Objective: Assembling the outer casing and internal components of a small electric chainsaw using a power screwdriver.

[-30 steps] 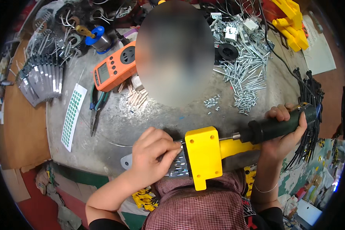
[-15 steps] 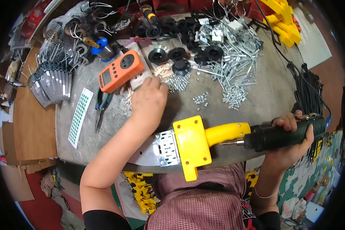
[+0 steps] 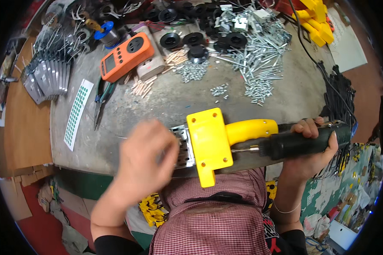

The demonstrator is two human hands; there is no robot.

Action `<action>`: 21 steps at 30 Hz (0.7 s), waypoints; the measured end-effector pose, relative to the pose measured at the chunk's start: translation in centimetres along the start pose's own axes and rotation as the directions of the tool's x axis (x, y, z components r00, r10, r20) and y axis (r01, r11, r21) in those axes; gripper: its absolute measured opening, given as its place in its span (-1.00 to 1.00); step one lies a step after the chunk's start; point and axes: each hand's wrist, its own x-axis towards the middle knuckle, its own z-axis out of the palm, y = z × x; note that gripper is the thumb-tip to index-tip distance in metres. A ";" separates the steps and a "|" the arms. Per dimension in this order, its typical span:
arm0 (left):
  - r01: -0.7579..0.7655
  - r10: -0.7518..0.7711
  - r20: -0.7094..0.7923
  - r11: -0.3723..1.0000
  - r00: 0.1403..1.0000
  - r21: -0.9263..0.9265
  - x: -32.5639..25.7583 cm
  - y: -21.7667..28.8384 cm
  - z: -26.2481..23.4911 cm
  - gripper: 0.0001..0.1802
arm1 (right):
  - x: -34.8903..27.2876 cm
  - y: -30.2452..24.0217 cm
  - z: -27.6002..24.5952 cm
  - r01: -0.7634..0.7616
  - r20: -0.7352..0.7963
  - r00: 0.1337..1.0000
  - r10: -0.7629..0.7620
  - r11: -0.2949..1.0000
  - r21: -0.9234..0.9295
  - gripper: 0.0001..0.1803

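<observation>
My right hand (image 3: 312, 146) is wrapped round a black electric screwdriver (image 3: 291, 143), whose bit points left below the yellow handle. A yellow plastic tool housing (image 3: 209, 138) with a handle lies at the table's near edge, screw holes near its corners. From its left side sticks a slotted metal bracket (image 3: 184, 146), partly covered by my left hand (image 3: 147, 155). That hand is closed, fingers curled and blurred by motion; whatever they may hold is hidden. Small screws (image 3: 191, 71) lie in a pile beyond the housing, with a smaller cluster of short screws (image 3: 219, 89) to its right.
An orange meter (image 3: 127, 56) leans on a pale block at the back left, near pliers (image 3: 100, 102) and a sheet of green dots (image 3: 78, 114). Black round parts (image 3: 170, 40) and long screws (image 3: 264, 55) fill the back. A black cable (image 3: 315, 59) runs down the right.
My left hand has drawn back from the small screws and pale pegs to the bracket beside the yellow housing. My right hand keeps its hold on the screwdriver. The whole view has shifted slightly.
</observation>
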 end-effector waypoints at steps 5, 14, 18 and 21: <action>0.168 -0.168 0.015 0.970 0.986 -0.178 -4.6 2.1 1.6 -0.86 | 0.1 -0.1 -1.2 -0.088 0.061 0.995 0.084 0.993 0.074 -0.62; 0.172 -0.179 -0.015 0.964 0.984 -0.203 -5.3 2.1 2.3 -0.84 | -0.7 0.8 -1.8 -0.097 0.093 0.992 0.086 0.988 0.122 -0.66; 0.135 -0.133 0.021 0.974 0.991 -0.181 -5.1 1.9 2.2 -0.83 | -1.1 0.7 -1.6 -0.085 0.077 0.994 0.074 0.985 0.151 -0.67; 0.148 -0.142 0.047 0.970 0.989 -0.195 -4.6 1.9 2.2 -0.81 | -0.7 0.7 -1.5 -0.092 0.070 0.994 0.082 0.985 0.146 -0.67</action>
